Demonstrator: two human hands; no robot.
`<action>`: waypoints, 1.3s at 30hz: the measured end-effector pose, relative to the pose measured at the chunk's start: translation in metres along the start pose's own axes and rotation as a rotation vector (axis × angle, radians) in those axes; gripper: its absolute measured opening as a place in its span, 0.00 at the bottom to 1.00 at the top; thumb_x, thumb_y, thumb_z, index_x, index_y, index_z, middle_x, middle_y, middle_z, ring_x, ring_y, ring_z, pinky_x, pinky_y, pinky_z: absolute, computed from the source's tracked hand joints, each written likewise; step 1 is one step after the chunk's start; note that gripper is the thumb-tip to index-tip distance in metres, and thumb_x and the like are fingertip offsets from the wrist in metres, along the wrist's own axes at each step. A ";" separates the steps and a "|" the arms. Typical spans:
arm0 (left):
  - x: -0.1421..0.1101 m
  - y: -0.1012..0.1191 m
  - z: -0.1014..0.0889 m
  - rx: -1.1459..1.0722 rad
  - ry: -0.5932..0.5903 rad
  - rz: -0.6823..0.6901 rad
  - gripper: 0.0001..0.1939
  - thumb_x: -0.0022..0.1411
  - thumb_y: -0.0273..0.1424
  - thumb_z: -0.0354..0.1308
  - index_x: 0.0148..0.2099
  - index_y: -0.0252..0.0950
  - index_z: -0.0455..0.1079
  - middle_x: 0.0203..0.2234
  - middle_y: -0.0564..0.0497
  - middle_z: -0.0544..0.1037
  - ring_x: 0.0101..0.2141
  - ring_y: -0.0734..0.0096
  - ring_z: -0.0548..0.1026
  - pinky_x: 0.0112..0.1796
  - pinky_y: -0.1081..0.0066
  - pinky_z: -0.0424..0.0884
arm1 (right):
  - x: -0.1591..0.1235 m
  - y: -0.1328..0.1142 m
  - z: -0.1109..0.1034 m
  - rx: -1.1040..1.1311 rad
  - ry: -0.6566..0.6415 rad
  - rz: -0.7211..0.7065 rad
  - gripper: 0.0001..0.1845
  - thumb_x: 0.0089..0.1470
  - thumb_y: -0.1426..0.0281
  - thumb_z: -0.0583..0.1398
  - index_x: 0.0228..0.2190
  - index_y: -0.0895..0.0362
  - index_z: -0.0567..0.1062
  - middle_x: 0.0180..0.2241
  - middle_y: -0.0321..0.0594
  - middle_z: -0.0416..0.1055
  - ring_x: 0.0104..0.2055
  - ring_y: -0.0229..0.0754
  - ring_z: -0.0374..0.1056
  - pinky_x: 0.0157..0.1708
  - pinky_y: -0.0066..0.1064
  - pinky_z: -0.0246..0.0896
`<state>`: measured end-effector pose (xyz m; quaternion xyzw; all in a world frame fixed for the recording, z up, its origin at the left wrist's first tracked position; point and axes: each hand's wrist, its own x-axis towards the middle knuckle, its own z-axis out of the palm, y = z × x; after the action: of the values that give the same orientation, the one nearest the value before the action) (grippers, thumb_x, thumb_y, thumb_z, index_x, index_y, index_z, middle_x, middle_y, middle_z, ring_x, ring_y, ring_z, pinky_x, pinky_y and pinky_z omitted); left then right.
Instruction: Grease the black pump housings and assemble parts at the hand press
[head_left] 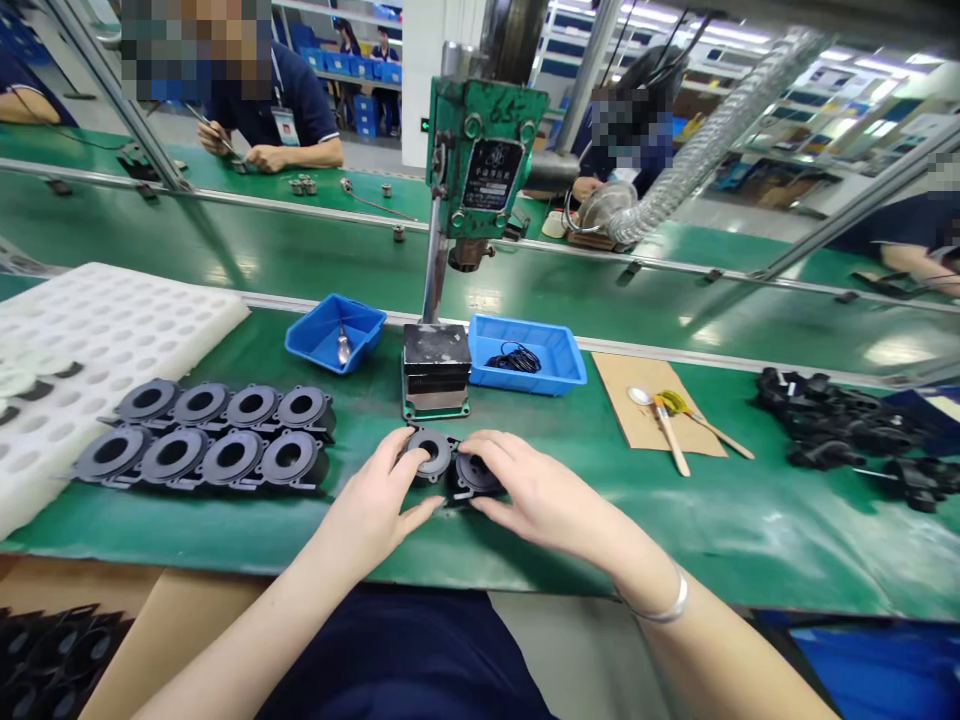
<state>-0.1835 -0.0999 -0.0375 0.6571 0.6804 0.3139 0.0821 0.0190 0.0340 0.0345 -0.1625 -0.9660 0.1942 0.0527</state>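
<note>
Both part-curled: left hand [381, 495] grips ring-topped part [442, 460], right hand [529, 490] black housing [476, 476], apparently steadying pair. Eight ringed housings [196, 440] rowed aside, presumably for order.

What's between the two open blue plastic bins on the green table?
The head view shows a black, boxy metal base there, a silver metal column behind it.

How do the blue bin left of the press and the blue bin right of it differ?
The left bin holds a screwdriver-like tool; the right bin holds thin black loops. The left bin looks shorter, the right bin longer. The left bin looks turned; the right bin lies nearly along the far edge of the green table. Both are blue and open-topped.
</note>
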 end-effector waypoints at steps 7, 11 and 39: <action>0.007 -0.013 -0.047 -0.023 -0.267 0.101 0.15 0.61 0.25 0.53 0.50 0.44 0.69 0.65 0.47 0.65 0.61 0.56 0.70 0.59 0.58 0.70 | -0.005 0.025 -0.001 -0.054 0.071 0.117 0.21 0.61 0.71 0.60 0.55 0.55 0.65 0.51 0.48 0.69 0.52 0.50 0.70 0.52 0.47 0.71; -0.001 0.002 -0.052 0.058 -0.176 0.068 0.15 0.59 0.35 0.61 0.49 0.44 0.73 0.64 0.42 0.66 0.61 0.46 0.69 0.57 0.50 0.72 | 0.001 0.028 -0.003 0.005 0.062 0.109 0.22 0.61 0.71 0.59 0.56 0.54 0.64 0.54 0.46 0.67 0.53 0.47 0.70 0.54 0.44 0.70; -0.023 -0.039 -0.110 0.306 0.097 0.177 0.36 0.58 0.50 0.65 0.63 0.41 0.62 0.61 0.37 0.65 0.60 0.47 0.67 0.59 0.49 0.67 | 0.014 -0.017 0.037 -0.036 0.122 -0.040 0.41 0.60 0.52 0.59 0.67 0.56 0.54 0.71 0.51 0.44 0.74 0.58 0.38 0.67 0.56 0.55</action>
<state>-0.2710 -0.1545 0.0221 0.7035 0.6628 0.2440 -0.0796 -0.0054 0.0104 0.0081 -0.1557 -0.9673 0.1656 0.1124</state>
